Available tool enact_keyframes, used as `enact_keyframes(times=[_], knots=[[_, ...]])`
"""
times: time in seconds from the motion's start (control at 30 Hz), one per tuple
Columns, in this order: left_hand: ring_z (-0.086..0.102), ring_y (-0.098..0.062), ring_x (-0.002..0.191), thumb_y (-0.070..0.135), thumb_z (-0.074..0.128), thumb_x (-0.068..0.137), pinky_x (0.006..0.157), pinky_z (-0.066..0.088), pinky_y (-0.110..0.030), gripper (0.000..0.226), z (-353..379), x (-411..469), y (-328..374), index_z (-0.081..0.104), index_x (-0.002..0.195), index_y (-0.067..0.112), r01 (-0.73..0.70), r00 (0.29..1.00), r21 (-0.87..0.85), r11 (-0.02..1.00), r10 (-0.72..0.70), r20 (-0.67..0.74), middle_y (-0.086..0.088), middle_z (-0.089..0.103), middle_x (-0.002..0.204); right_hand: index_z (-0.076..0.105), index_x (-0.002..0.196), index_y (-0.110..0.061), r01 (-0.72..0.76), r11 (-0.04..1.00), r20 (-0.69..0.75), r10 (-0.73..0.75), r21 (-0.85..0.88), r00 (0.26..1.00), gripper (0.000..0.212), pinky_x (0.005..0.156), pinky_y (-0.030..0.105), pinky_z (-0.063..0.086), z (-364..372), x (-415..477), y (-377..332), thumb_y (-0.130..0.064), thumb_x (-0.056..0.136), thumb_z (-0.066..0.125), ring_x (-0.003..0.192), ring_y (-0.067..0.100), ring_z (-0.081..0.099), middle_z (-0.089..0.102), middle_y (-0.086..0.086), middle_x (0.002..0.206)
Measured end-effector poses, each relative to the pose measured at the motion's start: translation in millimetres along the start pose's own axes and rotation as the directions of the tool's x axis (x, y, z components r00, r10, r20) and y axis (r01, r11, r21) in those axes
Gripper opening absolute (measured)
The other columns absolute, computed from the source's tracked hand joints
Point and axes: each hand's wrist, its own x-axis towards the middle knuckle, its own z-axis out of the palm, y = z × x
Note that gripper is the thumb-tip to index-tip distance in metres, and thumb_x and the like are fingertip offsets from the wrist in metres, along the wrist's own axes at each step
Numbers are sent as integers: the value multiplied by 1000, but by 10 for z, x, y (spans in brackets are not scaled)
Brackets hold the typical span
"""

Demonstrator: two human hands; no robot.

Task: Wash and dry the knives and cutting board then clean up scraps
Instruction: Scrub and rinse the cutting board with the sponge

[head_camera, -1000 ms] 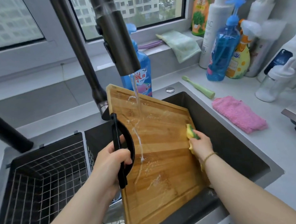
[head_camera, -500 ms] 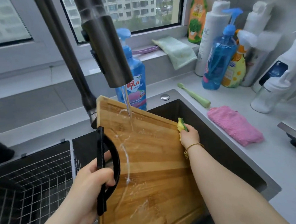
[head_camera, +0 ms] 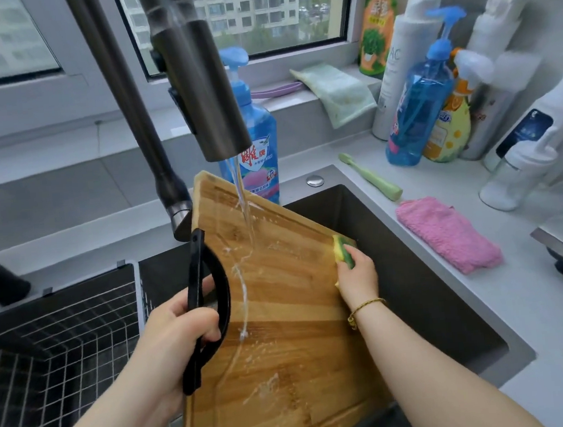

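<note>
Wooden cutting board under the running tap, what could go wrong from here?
The wet wooden cutting board tilts over the dark sink, held mainly by the left hand gripping its black curved handle; it might slip and drop. The water stream strikes the slanted face, so spray could reach the grey countertop. The right hand presses a yellow and green sponge at the board's edge and may slide off.

One cutting board (head_camera: 283,316), one sponge (head_camera: 340,249), two hands (head_camera: 178,330) (head_camera: 358,274), two cloths (head_camera: 447,235) (head_camera: 341,94), two blue pump bottles (head_camera: 261,139) (head_camera: 418,114), one toothbrush (head_camera: 371,177), one wire basket (head_camera: 74,285)
</note>
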Motion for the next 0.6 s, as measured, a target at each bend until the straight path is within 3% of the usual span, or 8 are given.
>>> enact_keyframes(times=[0.1, 0.17, 0.23, 0.3, 0.37, 0.4, 0.43, 0.6], knots=[[48, -20, 69, -13, 50, 67, 49, 44, -20, 46, 56, -18, 38, 64, 81, 29, 0, 1000, 0, 1000, 0, -19, -14, 54, 80, 46, 133, -14, 275, 961, 110, -277, 33, 955, 39, 104, 16, 23, 109, -215, -169, -9, 94, 44, 131, 15, 35, 39, 2, 140], [52, -18, 65, -14, 48, 68, 51, 43, -23, 49, 68, -31, 39, 63, 81, 31, -10, 1000, 17, 1000, 11, -28, -12, 59, 80, 45, 134, -13, 308, 950, 117, -312, 50, 943, 40, 99, 12, 23, 113, -228, -208, -10, 94, 45, 129, 15, 37, 41, 2, 138], [57, -19, 70, -19, 41, 73, 57, 46, -27, 54, 53, -46, 37, 62, 84, 30, -42, 998, 43, 998, 44, -42, -9, 66, 86, 43, 135, -12, 156, 979, 71, -166, 128, 984, 40, 100, 21, 31, 49, -166, -198, -11, 95, 43, 125, 19, 42, 45, 6, 136], [60, -25, 87, -19, 42, 73, 77, 49, -36, 56, 27, -43, 53, 62, 84, 32, -72, 995, 82, 994, 78, -68, -10, 67, 95, 38, 137, -11, -144, 921, 102, 114, 361, 988, 40, 100, 32, 36, -77, -118, -191, -14, 97, 39, 122, 26, 46, 46, 10, 135], [59, -32, 98, -17, 43, 72, 90, 46, -45, 56, -8, -29, 81, 62, 86, 34, -79, 992, 95, 992, 87, -86, -10, 68, 99, 36, 136, -11, -395, 659, 275, 283, 641, 919, 39, 99, 42, 39, -263, -135, -205, -19, 98, 39, 121, 32, 47, 47, 14, 131], [59, -34, 98, -16, 43, 72, 90, 45, -45, 56, -25, -20, 87, 62, 86, 34, -80, 991, 108, 991, 91, -101, -10, 68, 99, 39, 131, -12, -460, 526, 357, 291, 715, 887, 35, 95, 44, 41, -371, -163, -204, -23, 97, 42, 119, 33, 48, 49, 16, 126], [59, -35, 97, -15, 44, 72, 86, 46, -44, 55, -34, -10, 87, 63, 86, 34, -83, 988, 121, 989, 97, -116, -10, 67, 98, 42, 122, -13, -484, 470, 405, 265, 738, 875, 29, 91, 45, 43, -485, -200, -199, -26, 96, 44, 114, 33, 51, 52, 15, 116], [55, -22, 75, -16, 44, 72, 64, 41, -29, 52, 38, -122, 92, 64, 89, 29, -119, 983, 161, 980, 139, -120, -2, 64, 83, 49, 109, -8, -386, 660, 392, 148, 645, 908, 17, 55, 25, 56, -1010, -484, -42, -8, 92, 47, 77, 22, 61, 63, 10, 87]])
